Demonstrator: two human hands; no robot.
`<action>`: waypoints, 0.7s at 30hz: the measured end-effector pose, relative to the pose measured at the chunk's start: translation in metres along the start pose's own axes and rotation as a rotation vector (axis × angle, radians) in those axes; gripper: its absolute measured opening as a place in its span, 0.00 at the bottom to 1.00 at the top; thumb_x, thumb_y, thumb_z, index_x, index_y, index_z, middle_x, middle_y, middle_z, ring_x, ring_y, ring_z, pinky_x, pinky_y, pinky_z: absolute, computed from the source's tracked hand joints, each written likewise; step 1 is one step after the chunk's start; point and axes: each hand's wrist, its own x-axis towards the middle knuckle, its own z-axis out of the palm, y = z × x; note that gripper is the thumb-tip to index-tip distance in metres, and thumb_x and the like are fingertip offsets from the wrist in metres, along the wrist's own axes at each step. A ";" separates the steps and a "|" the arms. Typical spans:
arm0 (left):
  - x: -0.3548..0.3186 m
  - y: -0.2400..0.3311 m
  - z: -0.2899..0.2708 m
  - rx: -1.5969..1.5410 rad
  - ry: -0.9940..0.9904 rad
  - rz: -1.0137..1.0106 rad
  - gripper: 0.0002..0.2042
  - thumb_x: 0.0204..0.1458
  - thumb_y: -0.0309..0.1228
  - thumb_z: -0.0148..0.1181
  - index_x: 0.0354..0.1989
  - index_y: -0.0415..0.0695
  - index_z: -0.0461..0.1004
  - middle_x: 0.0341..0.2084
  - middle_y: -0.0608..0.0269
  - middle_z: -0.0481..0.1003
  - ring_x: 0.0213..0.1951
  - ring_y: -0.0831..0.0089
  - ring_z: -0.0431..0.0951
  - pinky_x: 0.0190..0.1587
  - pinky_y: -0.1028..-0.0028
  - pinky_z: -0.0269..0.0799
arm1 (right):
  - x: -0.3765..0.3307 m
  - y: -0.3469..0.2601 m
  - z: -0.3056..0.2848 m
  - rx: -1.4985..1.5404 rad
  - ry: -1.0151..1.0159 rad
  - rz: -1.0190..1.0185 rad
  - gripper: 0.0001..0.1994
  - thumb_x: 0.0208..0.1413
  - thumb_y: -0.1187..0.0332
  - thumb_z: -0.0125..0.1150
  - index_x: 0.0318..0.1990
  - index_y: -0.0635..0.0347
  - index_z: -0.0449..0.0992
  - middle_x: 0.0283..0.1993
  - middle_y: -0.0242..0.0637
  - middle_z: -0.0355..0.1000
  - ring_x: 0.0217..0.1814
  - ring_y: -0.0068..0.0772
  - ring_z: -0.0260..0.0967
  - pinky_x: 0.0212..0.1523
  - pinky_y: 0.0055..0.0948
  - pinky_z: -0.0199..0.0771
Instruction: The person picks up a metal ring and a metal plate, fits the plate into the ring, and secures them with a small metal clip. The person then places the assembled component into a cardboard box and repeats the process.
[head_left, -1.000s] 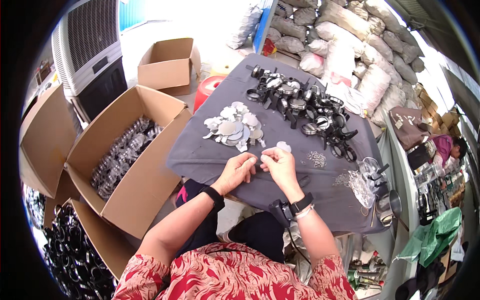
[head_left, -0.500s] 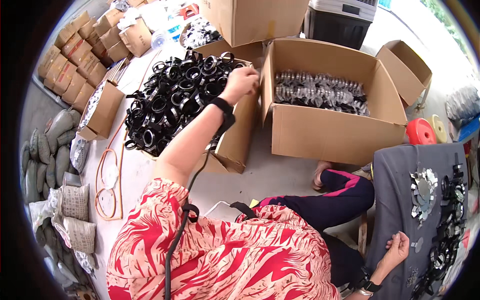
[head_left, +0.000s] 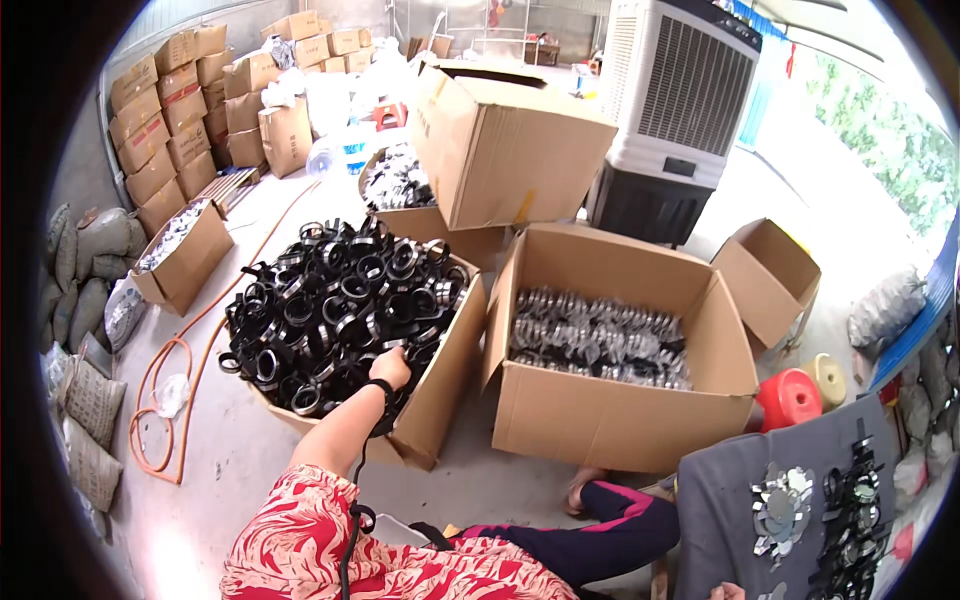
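Note:
My left hand, with a black band on its wrist, reaches into the near right part of a heap of black ring-shaped parts. Some of the parts show shiny metal inner edges. Its fingers point down among the rings and are mostly hidden, so any grip is not visible. The heap fills an open cardboard box to above its rim. Of my right hand, only a little shows at the lower edge, beside a grey cloth-covered table. On this table lie flat silvery pieces and a row of black parts.
Right of the heap stands an open carton holding rows of plastic-wrapped rings. Behind are a tilted large box and an air cooler. An orange hose loops over the floor at left. Red and cream spools stand at right.
My left hand has moved from the box's right rim down and left into the heap of rings. The view has tilted up, and my right hand has mostly left the picture.

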 end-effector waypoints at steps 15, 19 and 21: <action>-0.140 0.258 -0.096 -0.858 -0.741 0.692 0.08 0.46 0.19 0.52 0.32 0.35 0.78 0.13 0.72 0.69 0.15 0.88 0.63 0.16 0.85 0.56 | 0.006 -0.108 0.043 -0.641 0.128 -0.894 0.19 0.46 0.77 0.62 0.49 0.66 0.71 0.50 0.46 0.67 0.52 0.51 0.65 0.52 0.44 0.66; -0.245 0.315 -0.049 -0.633 -1.223 0.887 0.09 0.44 0.21 0.54 0.32 0.35 0.78 0.14 0.72 0.70 0.15 0.87 0.64 0.17 0.84 0.57 | 0.004 -0.118 0.060 -0.954 0.061 -1.177 0.20 0.51 0.68 0.54 0.54 0.56 0.69 0.57 0.38 0.66 0.61 0.41 0.61 0.63 0.54 0.54; -0.296 0.331 -0.033 -0.572 -1.452 0.922 0.09 0.44 0.23 0.55 0.32 0.36 0.79 0.14 0.71 0.71 0.15 0.86 0.65 0.15 0.83 0.57 | -0.002 -0.105 0.054 -1.024 -0.019 -1.164 0.19 0.49 0.69 0.54 0.50 0.61 0.70 0.51 0.39 0.69 0.59 0.39 0.63 0.64 0.58 0.52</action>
